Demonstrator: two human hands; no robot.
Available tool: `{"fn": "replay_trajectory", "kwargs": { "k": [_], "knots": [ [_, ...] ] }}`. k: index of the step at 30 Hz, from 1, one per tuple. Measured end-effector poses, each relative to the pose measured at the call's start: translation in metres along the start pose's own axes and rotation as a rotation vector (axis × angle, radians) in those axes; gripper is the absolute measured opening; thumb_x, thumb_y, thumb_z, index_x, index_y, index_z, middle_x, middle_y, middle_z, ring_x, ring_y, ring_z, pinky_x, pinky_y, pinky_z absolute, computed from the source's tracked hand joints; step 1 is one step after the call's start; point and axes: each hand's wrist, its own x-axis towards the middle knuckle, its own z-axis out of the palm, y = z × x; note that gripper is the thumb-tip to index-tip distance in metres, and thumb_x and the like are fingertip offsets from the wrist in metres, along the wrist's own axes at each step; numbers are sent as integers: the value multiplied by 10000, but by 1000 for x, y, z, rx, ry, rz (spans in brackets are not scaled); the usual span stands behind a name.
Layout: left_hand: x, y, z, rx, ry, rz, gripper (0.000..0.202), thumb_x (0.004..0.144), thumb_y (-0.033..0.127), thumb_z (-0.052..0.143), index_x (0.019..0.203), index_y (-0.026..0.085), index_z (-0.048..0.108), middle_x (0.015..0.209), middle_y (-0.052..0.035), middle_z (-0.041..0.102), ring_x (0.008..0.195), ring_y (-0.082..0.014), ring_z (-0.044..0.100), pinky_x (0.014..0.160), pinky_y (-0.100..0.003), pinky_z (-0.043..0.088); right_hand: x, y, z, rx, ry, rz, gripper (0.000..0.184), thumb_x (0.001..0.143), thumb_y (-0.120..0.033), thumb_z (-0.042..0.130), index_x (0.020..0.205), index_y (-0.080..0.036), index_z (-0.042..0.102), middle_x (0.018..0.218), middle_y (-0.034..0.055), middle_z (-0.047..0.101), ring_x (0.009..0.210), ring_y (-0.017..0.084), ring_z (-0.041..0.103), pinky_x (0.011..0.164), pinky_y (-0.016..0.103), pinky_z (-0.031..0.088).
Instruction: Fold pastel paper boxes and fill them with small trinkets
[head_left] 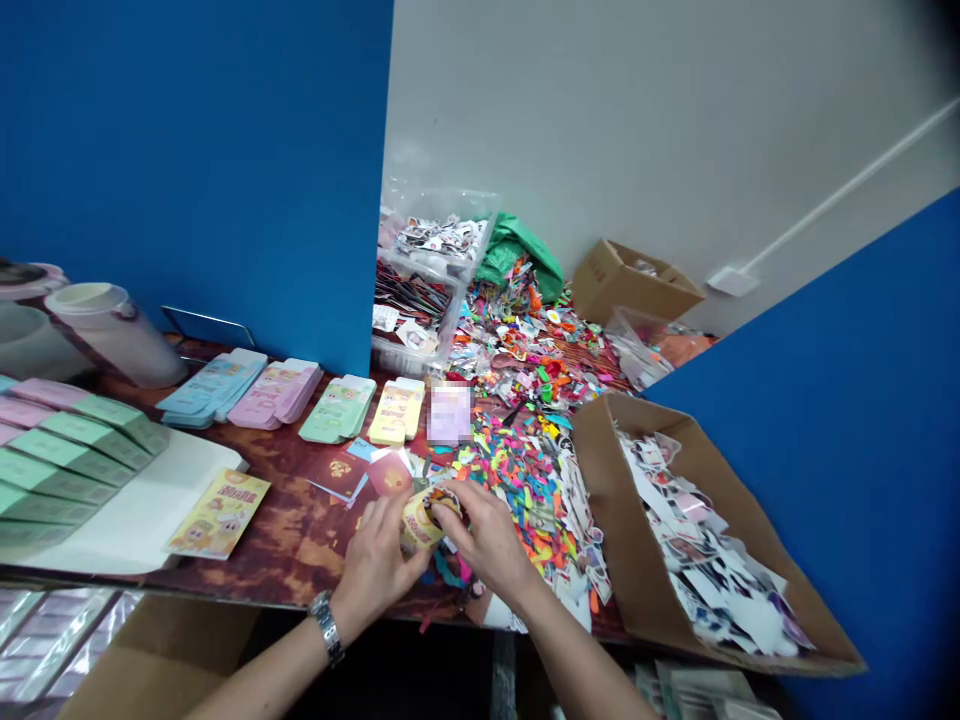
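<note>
Near the table's front edge both my hands hold a small yellow packet [418, 520] with a cartoon print. My left hand [379, 565], a metal watch on its wrist, grips the packet's left side with curled fingers. My right hand [486, 535] pinches its top right corner. Right of my hands spreads a heap of colourful small pieces [517, 470]. Flat carton blanks lie in fanned stacks behind: blue [214, 385], pink [276, 392], green [339, 408] and yellow [397, 410].
A cardboard box [600, 470] of printed cut-outs stands at the right. Clear plastic bins [420, 290] and another carton [630, 280] sit at the back. Green packets [60, 460] on a white board, a yellow packet [219, 515] and plastic jars [112, 330] are at the left. Blue partitions close both sides.
</note>
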Motion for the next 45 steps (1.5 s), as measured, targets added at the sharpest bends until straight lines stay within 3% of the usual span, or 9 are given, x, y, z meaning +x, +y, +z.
{"fn": "replay_trajectory", "kwargs": {
  "k": [2,7,12,20,27,33,38,41,45],
  "knots": [
    [-1,-1,0,8,-9,1,550,798,297,642,1295,143,463,1134,-128,605,1020,-282,573,869,-417,507,-1,1,-2,18,55,-14,199,938,-208,513,1097,-204,632,1008,65,674,935,184,625,833,276,466],
    [1,2,0,-30,-27,-15,548,754,278,669,1259,155,496,1121,-117,618,1018,-281,592,865,-408,514,-2,4,-5,-22,144,-52,146,925,-172,519,966,-211,654,919,39,700,879,190,635,796,285,471],
    [3,6,3,-126,-30,-68,554,727,309,699,1226,172,503,1092,-97,630,1001,-269,626,855,-394,529,-5,3,-2,100,252,11,150,928,-158,506,1004,-211,625,917,21,700,818,155,657,737,248,494],
    [2,10,-2,-226,6,-50,535,727,292,702,1209,206,487,1098,-73,637,1003,-245,643,857,-393,543,-14,5,9,-43,421,-121,178,928,-147,537,1074,-220,607,931,40,670,856,172,616,762,296,504],
    [1,15,-12,-243,56,-32,571,727,249,661,1260,178,470,1149,-107,630,1058,-257,634,903,-414,538,-22,-14,5,-96,289,-305,186,891,-125,588,1039,-224,643,956,50,669,930,201,577,832,357,504],
    [-4,17,-23,-172,92,54,595,720,241,682,1272,167,471,1152,-116,625,1072,-267,620,912,-411,534,-22,-12,-4,-84,376,-177,388,923,-186,572,1307,-208,530,1155,105,614,1046,208,596,883,347,510],
    [-9,10,-27,-177,68,89,598,736,239,673,1287,175,449,1142,-117,620,1055,-264,622,900,-410,538,-13,-17,1,-125,302,-215,150,943,-158,538,1017,-219,654,884,34,697,825,175,633,752,299,500],
    [-11,-3,-28,-171,65,61,593,751,245,664,1295,194,435,1131,-108,625,1048,-269,627,888,-421,544,-7,-27,9,-193,366,-252,136,941,-130,534,989,-198,642,856,42,691,790,173,608,723,301,479],
    [-7,-27,-31,-170,82,27,584,748,257,653,1289,194,442,1111,-106,638,1027,-277,646,853,-420,562,5,-46,25,-345,250,-386,144,929,-152,557,1011,-218,655,867,42,694,815,185,585,749,321,482]
  ]
}}
